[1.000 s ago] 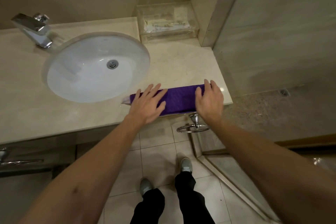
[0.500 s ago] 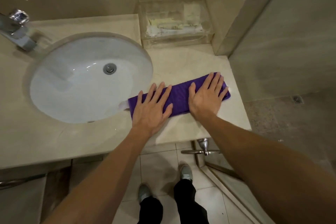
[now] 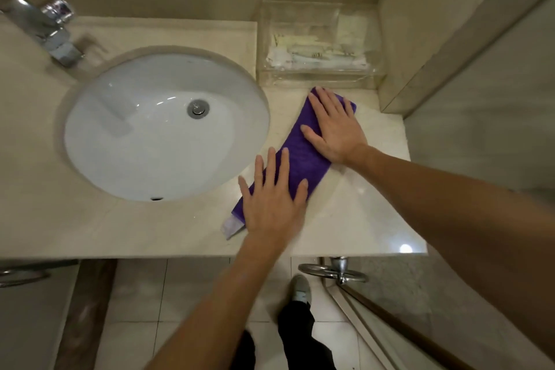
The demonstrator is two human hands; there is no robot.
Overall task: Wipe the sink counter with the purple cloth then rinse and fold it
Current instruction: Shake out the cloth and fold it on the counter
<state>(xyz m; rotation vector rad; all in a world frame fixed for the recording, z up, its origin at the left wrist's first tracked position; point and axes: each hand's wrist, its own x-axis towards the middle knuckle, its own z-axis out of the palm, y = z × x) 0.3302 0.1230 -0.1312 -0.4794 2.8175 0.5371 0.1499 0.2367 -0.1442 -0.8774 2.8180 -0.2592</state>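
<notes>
Your left hand [image 3: 271, 204] and right hand [image 3: 335, 126] lie flat, fingers spread, pressing the purple cloth [image 3: 300, 156], a long folded strip on the worktop [image 3: 360, 213] right of the sink [image 3: 162, 126]. Stage 1 of 3, wiping, looks underway; rinsing and final folding remain.

One view only — a wide-angle camera worn on the head, directed forward and steeply downward. The counter [image 3: 360, 213] and sink [image 3: 162, 126] are seen from above at close range; straight lines are bowed near the frame edges — floor tiles [image 3: 144, 294] are taken in below.
</notes>
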